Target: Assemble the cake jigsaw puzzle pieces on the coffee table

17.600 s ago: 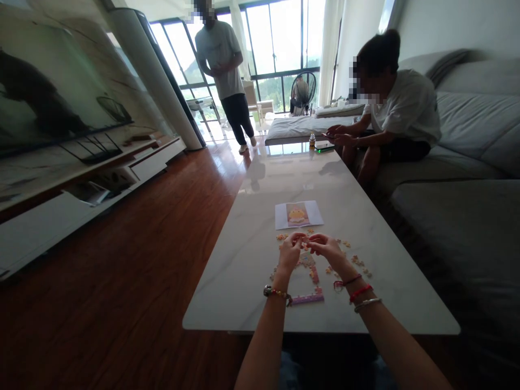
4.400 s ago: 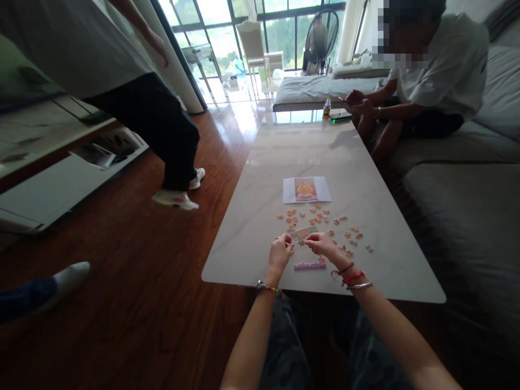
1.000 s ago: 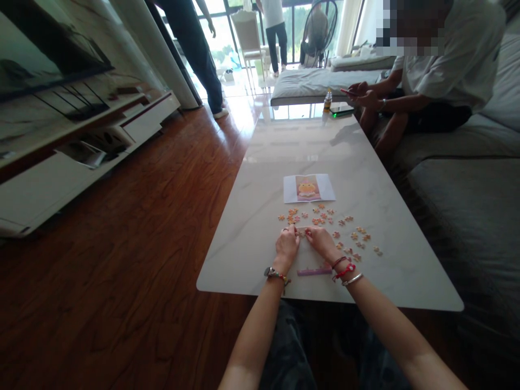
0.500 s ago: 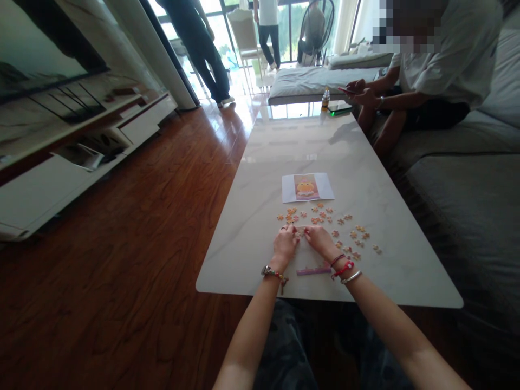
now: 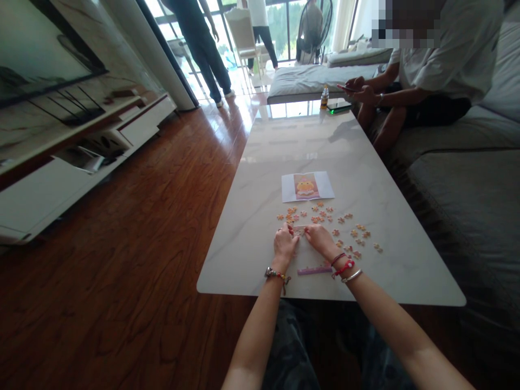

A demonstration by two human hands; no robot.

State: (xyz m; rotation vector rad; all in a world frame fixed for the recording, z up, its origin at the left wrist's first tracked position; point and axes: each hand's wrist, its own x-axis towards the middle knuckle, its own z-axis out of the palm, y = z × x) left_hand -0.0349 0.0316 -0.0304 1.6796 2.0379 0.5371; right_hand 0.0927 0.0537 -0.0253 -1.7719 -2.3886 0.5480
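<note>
Between my fingertips, low over the table, are small pale jigsaw puzzle pieces (image 5: 299, 231), partly covered by my fingers. My left hand (image 5: 284, 242) is closed on their left side, with the fingers bent inward. From the right, my right hand (image 5: 320, 238) pinches at the same pieces. Loose orange and pink puzzle pieces (image 5: 320, 216) lie scattered beyond my hands, and more pieces (image 5: 359, 234) spread to the right. A joined purple strip of puzzle pieces (image 5: 314, 270) rests nearer to me. Behind the pieces is a paper sheet (image 5: 287, 188) with a printed orange cartoon picture.
The white marble-look table (image 5: 244, 238) has rounded corners. At its far end stand a small bottle (image 5: 324, 97) and a phone (image 5: 339, 108). A seated person (image 5: 442, 70) holds a phone on the grey sofa (image 5: 467, 189). Another person (image 5: 203, 49) stands by the windows.
My left hand has turned slightly and shifted a little at the pieces, while my right hand stays almost still. The standing people in the background have moved their legs.
</note>
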